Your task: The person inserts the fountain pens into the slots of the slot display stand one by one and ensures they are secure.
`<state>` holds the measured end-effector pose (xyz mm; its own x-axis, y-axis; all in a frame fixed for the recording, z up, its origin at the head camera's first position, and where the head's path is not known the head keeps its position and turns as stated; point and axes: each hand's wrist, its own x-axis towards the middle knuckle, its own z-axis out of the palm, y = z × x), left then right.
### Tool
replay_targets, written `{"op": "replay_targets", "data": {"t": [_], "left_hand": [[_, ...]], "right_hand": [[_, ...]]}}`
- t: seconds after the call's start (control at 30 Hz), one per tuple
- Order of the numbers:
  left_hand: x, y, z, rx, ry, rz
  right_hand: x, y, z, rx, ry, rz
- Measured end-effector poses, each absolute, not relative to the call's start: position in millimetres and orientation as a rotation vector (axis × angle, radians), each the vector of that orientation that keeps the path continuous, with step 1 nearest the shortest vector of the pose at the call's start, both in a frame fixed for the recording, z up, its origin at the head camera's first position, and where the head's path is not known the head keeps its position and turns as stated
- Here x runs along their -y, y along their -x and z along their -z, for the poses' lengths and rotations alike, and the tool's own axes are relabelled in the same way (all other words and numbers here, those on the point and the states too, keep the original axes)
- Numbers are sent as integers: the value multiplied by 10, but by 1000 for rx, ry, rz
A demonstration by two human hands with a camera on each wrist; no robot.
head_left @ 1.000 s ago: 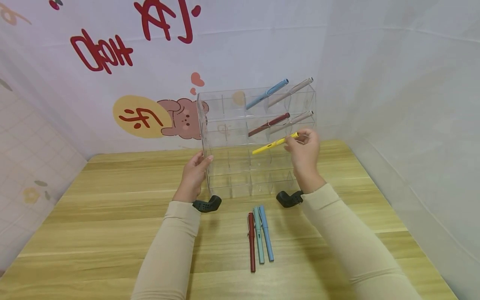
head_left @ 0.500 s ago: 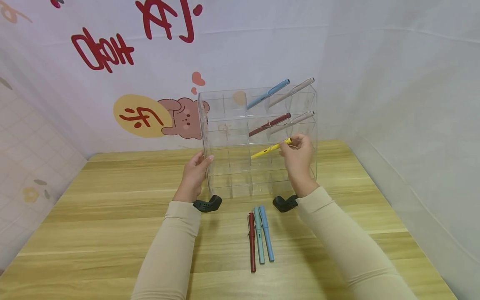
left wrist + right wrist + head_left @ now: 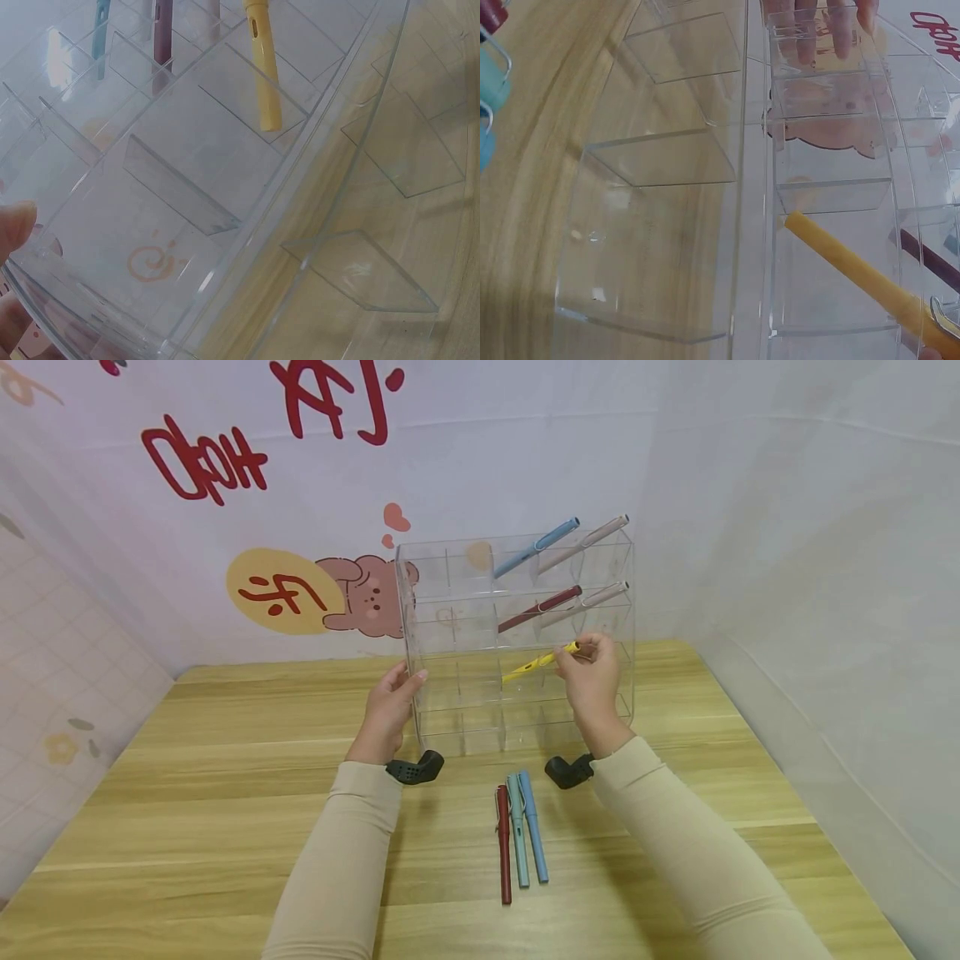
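Note:
A clear acrylic pen rack (image 3: 405,610) with stepped rows of compartments stands on the wooden table. My left hand (image 3: 386,710) grips its left side, thumb at the front edge. With thumb and fingers, my right hand (image 3: 592,681) pinches a yellow pen (image 3: 536,666) near its clip end. That pen slants over the third row from the top, its lower end at a divider. In the right wrist view, the yellow pen's (image 3: 847,259) plain end lies inside a compartment. Higher rows hold a blue pen (image 3: 536,547), a dark red pen (image 3: 540,609) and two pale pens (image 3: 585,543).
On the table (image 3: 225,827) before the rack lie a dark red pen (image 3: 503,847), a teal pen (image 3: 517,831) and a blue pen (image 3: 533,828), side by side. A white curtain (image 3: 525,460) with red lettering hangs behind the rack.
My right hand has moved left and down, bringing the yellow pen lower into the third row of the rack. The left hand keeps its place on the rack's side.

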<state>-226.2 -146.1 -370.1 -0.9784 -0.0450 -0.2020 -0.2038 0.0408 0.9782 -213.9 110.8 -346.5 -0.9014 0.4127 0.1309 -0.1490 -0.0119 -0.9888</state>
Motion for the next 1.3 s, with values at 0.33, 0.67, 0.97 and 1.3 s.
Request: {"op": "replay_targets", "data": {"t": [0.33,0.67,0.97,1.3], "left_hand": [[1458,2257,3689,-2168,265,-2102],[1466,2253,3699,-2173,243,-2105],[1465,2256,3710,-2175,244,-2102],[1461,2262,3712,-2163,240,-2105]], "right_hand": [[-1134,2129,3523,1870,216,-1986],[-1158,2095,3569,1871,189,-1982],[-1172,2071,3590,1863,163,-1976],[-1268,1933,3579,1923,180,-1968]]}}
